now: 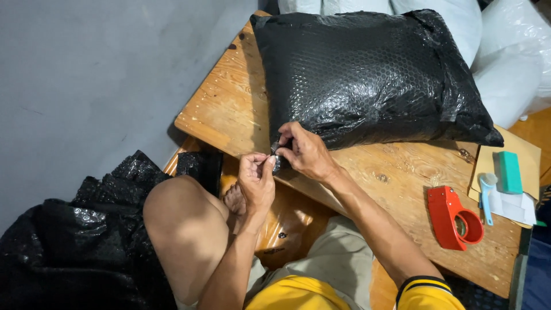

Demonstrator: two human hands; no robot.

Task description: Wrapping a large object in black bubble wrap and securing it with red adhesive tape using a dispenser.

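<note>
A large parcel wrapped in black bubble wrap [367, 74] lies on a low wooden table [229, 109]. My right hand [307, 152] pinches the parcel's near left corner at the table's front edge. My left hand [256, 181] is just below it, fingers closed on the same small flap of black wrap [276, 158], which looks like it has clear tape on it. Both hands touch each other at that corner.
A red tape dispenser [456, 218] rests on the table's right end. Beyond it lie a brown envelope [525, 152], a teal block [509, 171] and a small blue-handled tool [487, 198]. Loose black bubble wrap [74, 241] is heaped on the grey floor at left. White sacks [511, 57] sit behind.
</note>
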